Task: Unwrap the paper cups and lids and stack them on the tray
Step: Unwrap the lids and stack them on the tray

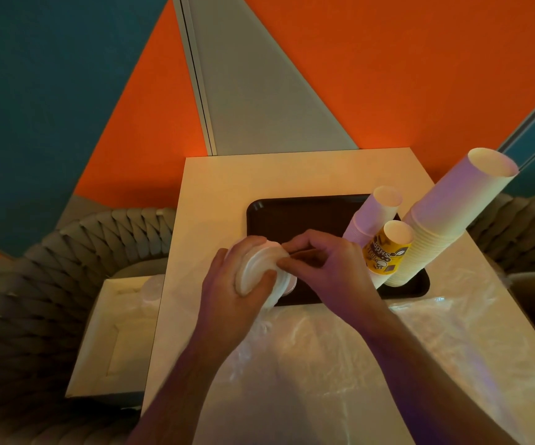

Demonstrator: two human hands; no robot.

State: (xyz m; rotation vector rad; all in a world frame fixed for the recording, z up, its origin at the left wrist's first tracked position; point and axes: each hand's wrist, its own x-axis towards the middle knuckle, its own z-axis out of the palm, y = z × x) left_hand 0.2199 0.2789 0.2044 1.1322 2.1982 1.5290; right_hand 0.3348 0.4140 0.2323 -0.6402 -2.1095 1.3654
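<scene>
A stack of white plastic lids (253, 274) was gripped by the left hand (227, 300), fingers curled round it from the 9 o'clock side, thumb laid across its near face. The stack was held over the near-left corner of the dark tray (298, 213), tilted on its side. The right hand (327, 268) was brought in from 3 o'clock, its fingertips (284, 261) pinched at the edge of the lid stack; whether wrap or a lid was pinched could not be told. Fingers of the right hand were seen bent, not spread.

On the tray, toward 2 o'clock from the hands, three cup stacks were seen standing: a tall stack of plain white paper cups (446, 220), a shorter white cup stack (372, 216) behind, and a yellow printed cup (388, 252) on top of a stack at the front, just beside the right hand. The tray was set on a pale table (227, 181). Clear plastic wrap (388, 348) was spread over the near table at 5 o'clock, under both forearms. At 8 o'clock, below the table edge, a shallow white box (115, 332) was seen, resting on a grey woven chair (51, 284). An orange and teal wall (388, 75) was seen at 12 o'clock
</scene>
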